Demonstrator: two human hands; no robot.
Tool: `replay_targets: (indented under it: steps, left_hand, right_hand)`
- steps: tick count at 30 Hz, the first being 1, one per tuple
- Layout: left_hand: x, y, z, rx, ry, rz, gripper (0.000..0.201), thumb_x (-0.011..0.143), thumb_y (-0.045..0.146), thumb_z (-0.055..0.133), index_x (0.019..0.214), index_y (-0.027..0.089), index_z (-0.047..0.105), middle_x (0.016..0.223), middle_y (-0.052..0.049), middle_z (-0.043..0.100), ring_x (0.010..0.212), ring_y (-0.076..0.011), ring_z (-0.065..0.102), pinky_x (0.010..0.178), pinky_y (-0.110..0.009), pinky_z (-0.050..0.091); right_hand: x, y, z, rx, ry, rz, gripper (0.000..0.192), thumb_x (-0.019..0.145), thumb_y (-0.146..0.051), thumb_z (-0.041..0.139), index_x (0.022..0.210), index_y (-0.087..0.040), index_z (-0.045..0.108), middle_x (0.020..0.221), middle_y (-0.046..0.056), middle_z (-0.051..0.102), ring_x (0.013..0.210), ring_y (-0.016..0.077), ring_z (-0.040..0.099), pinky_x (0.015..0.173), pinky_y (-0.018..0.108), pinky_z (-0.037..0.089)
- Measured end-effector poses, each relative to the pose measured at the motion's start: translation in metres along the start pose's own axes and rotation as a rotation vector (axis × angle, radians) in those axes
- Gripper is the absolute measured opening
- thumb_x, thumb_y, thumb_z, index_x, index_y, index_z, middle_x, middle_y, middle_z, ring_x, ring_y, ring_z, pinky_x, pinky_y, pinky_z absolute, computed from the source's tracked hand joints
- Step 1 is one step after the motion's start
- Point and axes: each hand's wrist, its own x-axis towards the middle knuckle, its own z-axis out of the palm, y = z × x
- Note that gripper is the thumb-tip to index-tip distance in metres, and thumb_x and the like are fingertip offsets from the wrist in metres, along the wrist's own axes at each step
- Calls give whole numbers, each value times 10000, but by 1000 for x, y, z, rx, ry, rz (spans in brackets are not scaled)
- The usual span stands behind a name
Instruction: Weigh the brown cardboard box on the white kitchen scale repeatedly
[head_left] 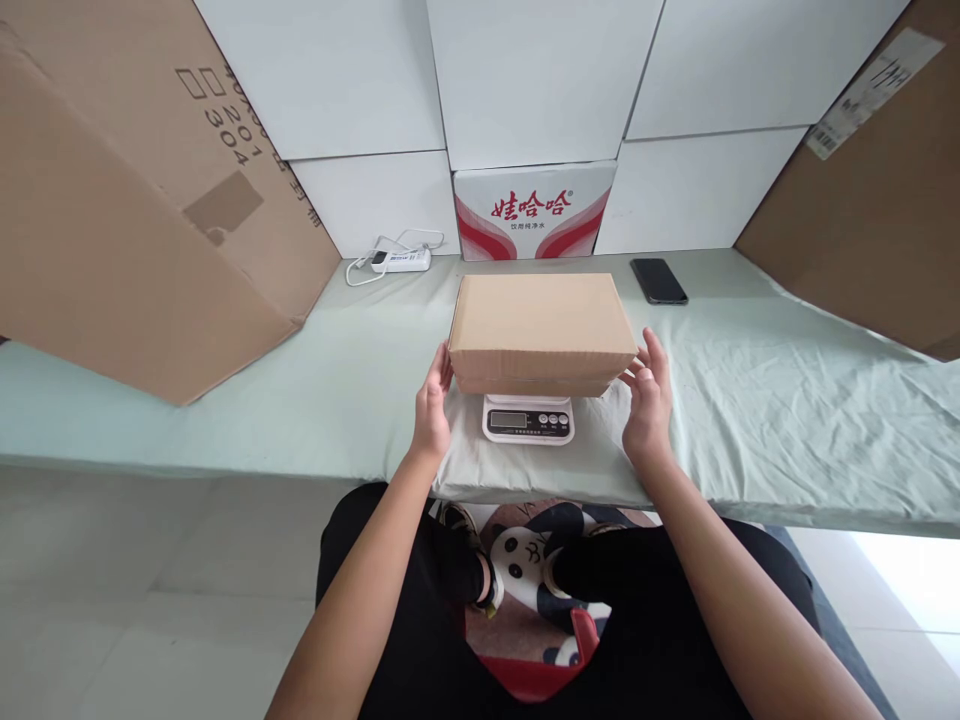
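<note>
A closed brown cardboard box (543,312) sits over a small white digital kitchen scale (528,420) on the cloth-covered table. Only the scale's front, with its grey display and several round buttons, shows below the box; the display's reading cannot be made out. My left hand (433,400) presses its fingers along the box's left side. On the opposite side, my right hand (648,400) holds the box's right edge with some fingertips, while its upper finger stands off the cardboard. Parts of the fingertips on both sides are hidden by the box.
A black phone (658,281) lies behind the box to the right. At the back left is a white power strip (401,261) with its cable. A white-and-red carton (534,212) stands behind. Large cardboard panels (135,200) flank the pale green tablecloth (300,400).
</note>
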Motion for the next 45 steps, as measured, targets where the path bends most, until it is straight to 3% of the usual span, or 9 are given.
replay_targets:
  steps: [14,24,29,34,37,41,45]
  left_hand:
    - [-1,2,1,25,-12,6,1011,946,1002,431,1660,312,624,1795,-124,572,1725,-406,466,1425,-564,400]
    - [-5,12,3,61,-86,77,942,1026,919,402,1713,294,562,1844,-117,504,1757,-398,411,1445,-553,368]
    - [-8,18,6,116,-135,111,883,1060,868,406,1716,295,551,1825,-124,529,1749,-402,425,1440,-564,370]
    - [-8,23,17,139,-168,114,937,1017,908,450,1716,289,522,1808,-152,542,1718,-420,468,1414,-582,399]
    - [10,33,25,85,-169,126,936,986,929,496,1666,288,557,1773,-173,573,1693,-424,503,1386,-574,432]
    - [66,40,35,21,-144,142,934,928,976,545,1558,290,614,1716,-164,627,1692,-432,499,1369,-572,435]
    - [125,14,45,-12,-99,125,844,908,989,564,1444,342,648,1646,-103,678,1654,-382,554,1361,-554,439]
  right_hand:
    - [-1,1,1,9,-19,15,678,1041,-726,553,1655,-438,567,1640,74,661,1537,352,635,1278,677,523]
    - [-8,-6,3,76,-99,23,736,1056,-739,551,1716,-421,483,1764,79,602,1675,379,536,1382,723,394]
    - [-14,-11,7,108,-166,32,728,1052,-747,557,1713,-455,469,1766,56,607,1661,385,554,1349,722,452]
    - [-14,-13,13,110,-187,40,790,1053,-713,587,1767,-500,324,1884,18,439,1742,355,446,1379,728,431]
    - [5,-22,18,82,-154,-22,820,1060,-697,571,1788,-515,241,1899,24,392,1752,378,423,1359,767,437]
    - [61,-35,36,21,-148,-184,827,1046,-742,535,1784,-549,217,1842,38,448,1720,418,446,1307,798,470]
    - [114,-19,66,-7,-119,-321,827,1017,-798,511,1759,-504,294,1833,41,430,1749,390,381,1366,780,387]
